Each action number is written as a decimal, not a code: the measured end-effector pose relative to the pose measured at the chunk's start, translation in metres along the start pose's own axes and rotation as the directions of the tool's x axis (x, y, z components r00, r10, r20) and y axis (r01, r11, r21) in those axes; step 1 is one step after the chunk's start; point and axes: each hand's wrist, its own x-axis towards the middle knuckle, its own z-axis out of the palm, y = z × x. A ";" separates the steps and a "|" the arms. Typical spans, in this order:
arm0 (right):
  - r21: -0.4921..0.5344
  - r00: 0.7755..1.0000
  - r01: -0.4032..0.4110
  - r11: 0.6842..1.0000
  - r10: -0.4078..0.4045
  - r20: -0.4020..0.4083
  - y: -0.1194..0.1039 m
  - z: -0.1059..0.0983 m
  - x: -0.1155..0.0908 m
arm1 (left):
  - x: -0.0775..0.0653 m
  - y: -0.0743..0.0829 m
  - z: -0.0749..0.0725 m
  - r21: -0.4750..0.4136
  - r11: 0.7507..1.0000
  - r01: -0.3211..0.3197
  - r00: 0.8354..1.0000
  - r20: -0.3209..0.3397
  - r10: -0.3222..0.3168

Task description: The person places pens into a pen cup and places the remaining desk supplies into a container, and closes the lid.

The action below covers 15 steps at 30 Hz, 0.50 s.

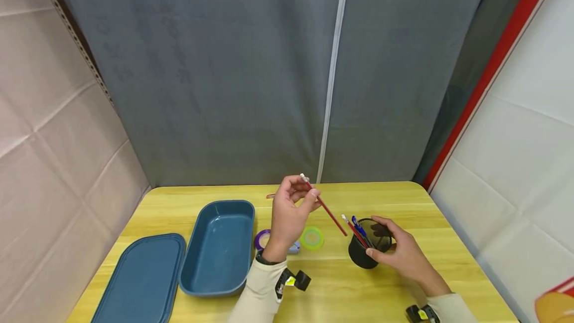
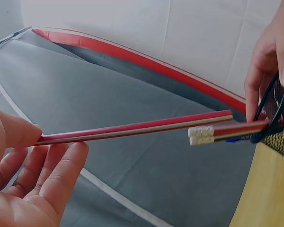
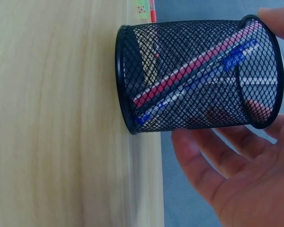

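My left hand [image 1: 290, 211] pinches a red striped pencil [image 1: 329, 213] near its white eraser end, between thumb and fingers. The pencil slants down to the right, its lower end close to the pen cup. My right hand [image 1: 401, 250] grips the black mesh pen cup [image 1: 362, 257] by its rim and side. Inside the cup lean red pencils [image 2: 227, 130] with white erasers and a blue pen [image 3: 234, 59]. In the left wrist view, the held pencil's far end is beside those two erasers.
A blue bin [image 1: 218, 248] stands at the left, its lid [image 1: 141, 278] lying beside it. Around the left forearm are a purple tape roll [image 1: 260, 239], a green tape roll [image 1: 312, 238] and a small pale blue item [image 1: 294, 247]. Another red item [image 1: 270, 196] lies behind the left hand.
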 end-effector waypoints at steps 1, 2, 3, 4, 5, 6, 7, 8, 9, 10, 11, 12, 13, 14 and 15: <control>0.003 1.000 0.001 1.000 -0.001 0.002 0.000 0.000 0.000 | -0.001 0.000 0.001 -0.014 1.000 0.006 1.000 0.002 -0.006; 0.003 1.000 0.001 1.000 -0.001 0.003 0.001 0.000 0.000 | -0.001 0.000 0.002 -0.024 1.000 0.010 1.000 0.005 -0.010; 0.000 1.000 0.003 1.000 -0.003 0.002 0.001 0.000 0.000 | -0.002 0.000 0.003 -0.035 0.999 0.013 1.000 0.007 -0.013; -0.002 1.000 0.005 1.000 -0.005 0.000 0.002 0.000 0.000 | -0.002 0.000 0.004 -0.045 0.999 0.014 1.000 0.010 -0.014; -0.005 1.000 0.008 1.000 -0.008 -0.001 0.002 0.001 0.000 | -0.003 0.000 0.005 -0.054 0.998 0.015 1.000 0.011 -0.014; -0.006 1.000 0.010 1.000 -0.010 -0.003 0.003 0.001 0.000 | -0.003 0.000 0.006 -0.060 0.998 0.016 1.000 0.012 -0.015; -0.006 1.000 0.010 1.000 -0.010 -0.004 0.003 0.001 0.000 | -0.004 -0.001 0.008 -0.067 0.998 0.018 1.000 0.012 -0.017; -0.008 1.000 0.010 1.000 -0.010 -0.005 0.003 0.001 0.000 | -0.004 -0.001 0.009 -0.077 0.997 0.022 1.000 0.015 -0.021; -0.008 1.000 0.008 1.000 -0.008 -0.006 0.003 0.001 0.000 | -0.005 -0.001 0.010 -0.083 0.996 0.027 0.999 0.018 -0.026; -0.007 1.000 0.007 1.000 -0.007 -0.005 0.003 0.001 0.000 | -0.005 -0.002 0.011 -0.089 0.995 0.032 0.999 0.022 -0.030; -0.006 1.000 0.006 1.000 -0.006 -0.004 0.003 0.001 0.000 | -0.006 -0.003 0.012 -0.088 0.995 0.038 0.999 0.026 -0.036; -0.003 1.000 0.005 1.000 -0.005 -0.003 0.003 0.001 0.000 | -0.007 -0.004 0.014 -0.084 0.996 0.044 0.999 0.029 -0.041; -0.002 1.000 0.004 1.000 -0.004 -0.003 0.003 0.001 0.000 | -0.008 -0.005 0.015 -0.080 0.996 0.048 0.998 0.034 -0.045; -0.001 1.000 0.006 1.000 -0.006 -0.004 0.003 0.001 0.000 | -0.008 -0.006 0.016 -0.072 0.996 0.052 0.998 0.040 -0.049; 0.001 1.000 0.007 1.000 -0.007 -0.005 0.002 0.001 0.000 | -0.009 -0.007 0.017 -0.065 0.996 0.056 0.998 0.044 -0.053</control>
